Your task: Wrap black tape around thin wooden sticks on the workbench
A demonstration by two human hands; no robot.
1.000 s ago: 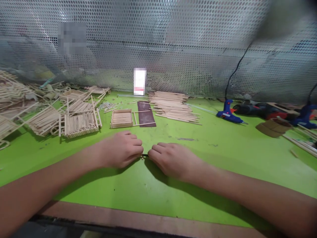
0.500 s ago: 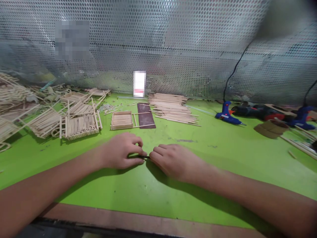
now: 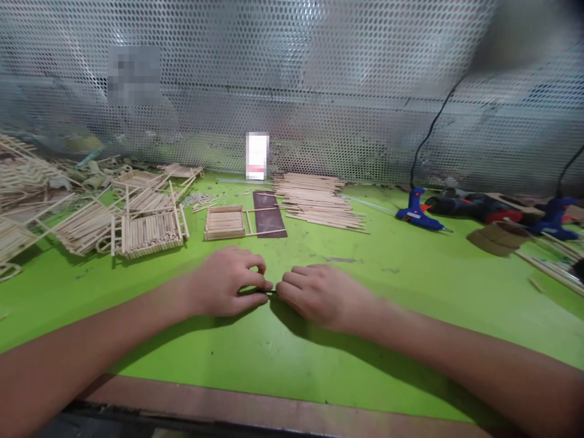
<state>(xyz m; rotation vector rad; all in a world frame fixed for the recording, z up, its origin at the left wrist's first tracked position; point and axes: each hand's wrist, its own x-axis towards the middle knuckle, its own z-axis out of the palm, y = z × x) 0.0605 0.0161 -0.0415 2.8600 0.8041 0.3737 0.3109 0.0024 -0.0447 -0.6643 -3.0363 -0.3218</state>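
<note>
Both my hands rest on the green table top [image 3: 410,304], knuckles up and fingertips meeting. My left hand [image 3: 225,281] is curled, thumb and fingers pinched on a thin dark object [image 3: 269,291] that spans the small gap between the hands. My right hand [image 3: 319,295] is curled too, its fingertips closed on the other end of that object. Most of it is hidden under the fingers, so I cannot make out what it is.
Behind the hands lie a small stick panel [image 3: 223,221], a dark brown strip [image 3: 268,213] and a pile of loose sticks [image 3: 319,201]. Stick frames [image 3: 146,228] crowd the left. Blue glue guns [image 3: 417,214] and cables sit right. A perforated metal screen [image 3: 319,79] closes the back.
My left hand's fingers have lifted and re-curled around the dark object. Both hands stay in the same place, and the view has shifted slightly.
</note>
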